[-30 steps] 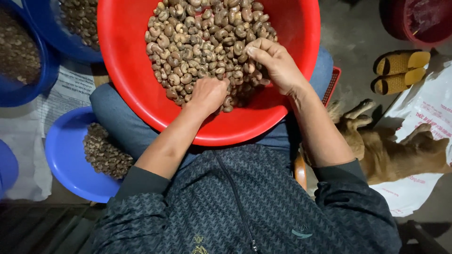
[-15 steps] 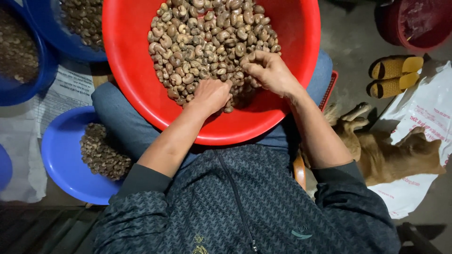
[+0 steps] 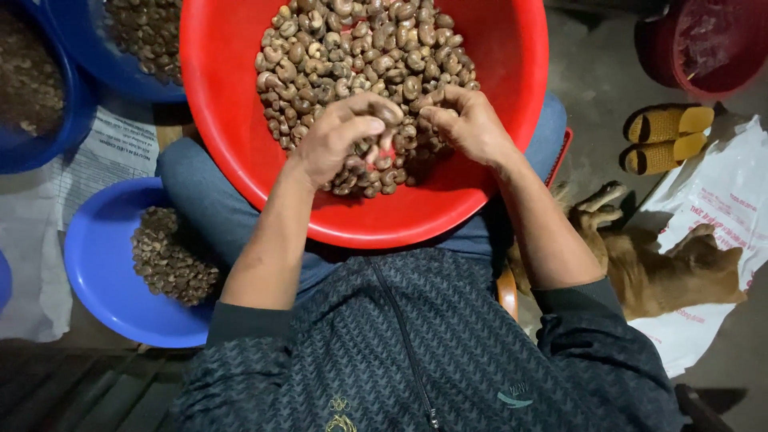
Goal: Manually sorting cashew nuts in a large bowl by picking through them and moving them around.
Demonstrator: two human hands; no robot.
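A big red basin (image 3: 232,136) rests on my lap, heaped with brown cashew nuts (image 3: 352,48). My left hand (image 3: 336,140) is lifted over the near edge of the heap, fingers curled around a cashew nut at its fingertips. My right hand (image 3: 468,124) lies on the heap just beside it, fingers bent and pinching among the nuts, its fingertips almost meeting those of the left hand. What the right fingers hold is hidden.
A blue bowl (image 3: 100,280) with a smaller pile of nuts sits at my left knee. Two more blue basins (image 3: 76,104) with nuts stand at upper left. A brown dog (image 3: 656,268) lies on white sacks at right, beside yellow sandals (image 3: 664,140) and a dark red bucket (image 3: 704,44).
My left hand has risen from a fist pressed into the nuts and moved right toward the right hand. The right hand has curled its fingers inward.
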